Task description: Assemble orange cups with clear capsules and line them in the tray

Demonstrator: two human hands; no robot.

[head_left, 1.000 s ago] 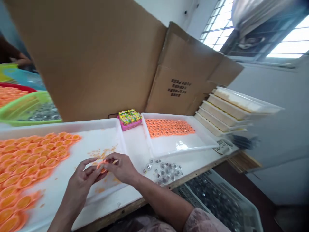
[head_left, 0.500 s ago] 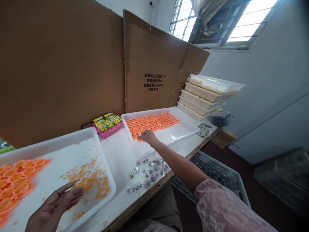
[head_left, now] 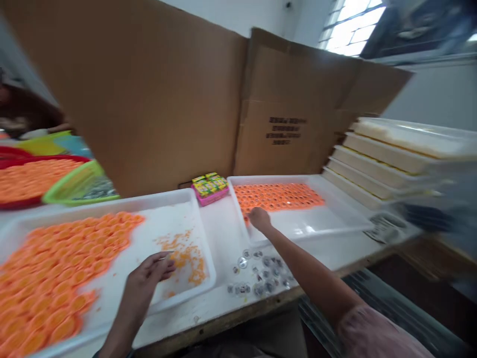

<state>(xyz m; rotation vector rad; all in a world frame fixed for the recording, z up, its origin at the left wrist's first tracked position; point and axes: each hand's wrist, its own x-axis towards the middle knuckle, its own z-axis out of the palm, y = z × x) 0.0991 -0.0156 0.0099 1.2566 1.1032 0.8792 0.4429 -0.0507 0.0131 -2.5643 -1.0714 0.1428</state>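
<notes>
My right hand (head_left: pixel 260 219) reaches into the right white tray (head_left: pixel 298 229), fingers pinched on an orange round piece (head_left: pixel 247 219) at the near left end of the rows. Those rows of orange round pieces (head_left: pixel 283 195) have small discs in their centres. Over the left white tray (head_left: pixel 169 199) hovers my left hand (head_left: pixel 151 272), its fingers drawn together; whatever they hold is too small and blurred to name. Beneath it lie loose orange-yellow bits (head_left: pixel 188 261). Orange ring-shaped pieces (head_left: pixel 63 268) are heaped in that tray's left part.
Clear round discs (head_left: pixel 266 273) lie scattered near the table's front edge. Behind stands a pink basket of small yellow-green boxes (head_left: pixel 210 188). Stacked trays (head_left: pixel 387 159) rise at the right, and cardboard (head_left: pixel 167 99) walls the back. A green basket (head_left: pixel 80 186) sits far left.
My view has turned left, bringing more orange pieces and the far-left baskets into sight. My right hand stays at the right tray's near left corner; my left hand's fingers are more curled.
</notes>
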